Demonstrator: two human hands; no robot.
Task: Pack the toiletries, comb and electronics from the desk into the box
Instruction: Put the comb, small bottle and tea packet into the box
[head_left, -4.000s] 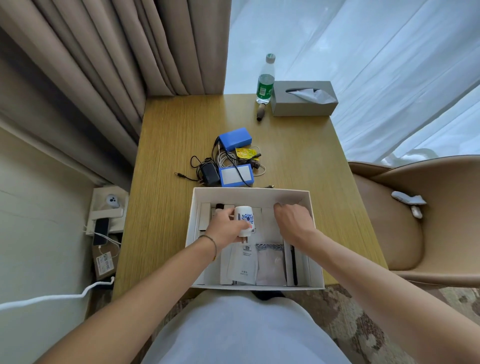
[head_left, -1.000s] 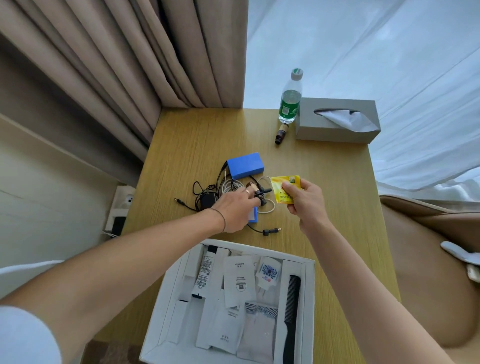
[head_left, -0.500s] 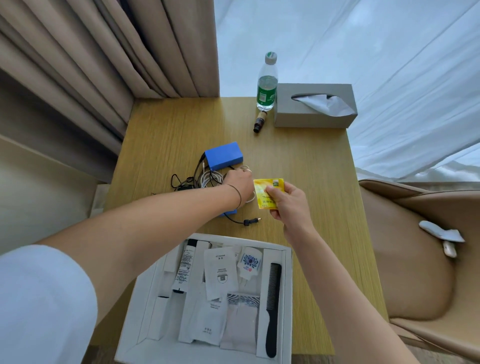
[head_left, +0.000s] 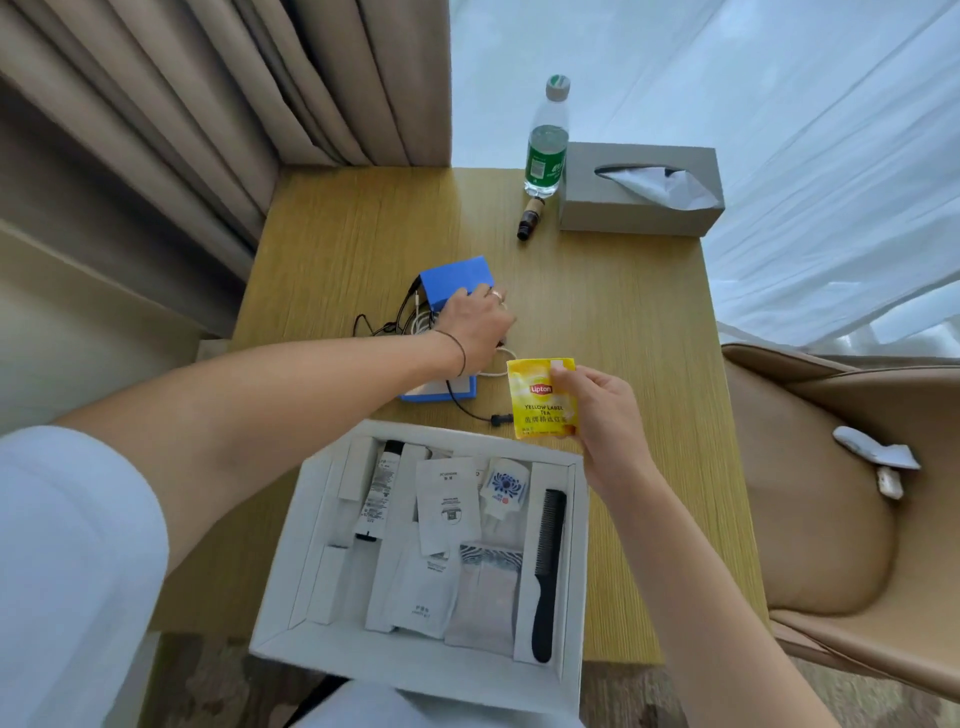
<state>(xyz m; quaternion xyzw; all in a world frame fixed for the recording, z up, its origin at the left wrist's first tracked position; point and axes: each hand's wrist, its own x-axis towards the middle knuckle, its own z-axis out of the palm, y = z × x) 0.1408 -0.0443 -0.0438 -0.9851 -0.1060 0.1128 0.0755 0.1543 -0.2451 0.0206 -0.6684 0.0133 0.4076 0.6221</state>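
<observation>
Toiletries (head_left: 449, 506) and comb (head_left: 546, 571) lie in the white box (head_left: 415, 670) at the desk's near edge. Right hand (head_left: 605, 415) pinches a yellow tea packet (head_left: 540, 400) above the box's far corner. Left hand (head_left: 475, 325) rests curled over tangled cables (head_left: 410, 322) beside the blue pack (head_left: 454, 280); its grasp is hidden.

The left hand (head_left: 475, 325) reaches forward, palm down with fingers curled, arm stretched across from the left, while the right hand (head_left: 605, 410) is raised nearer the body, thumb and fingers pinched together.
</observation>
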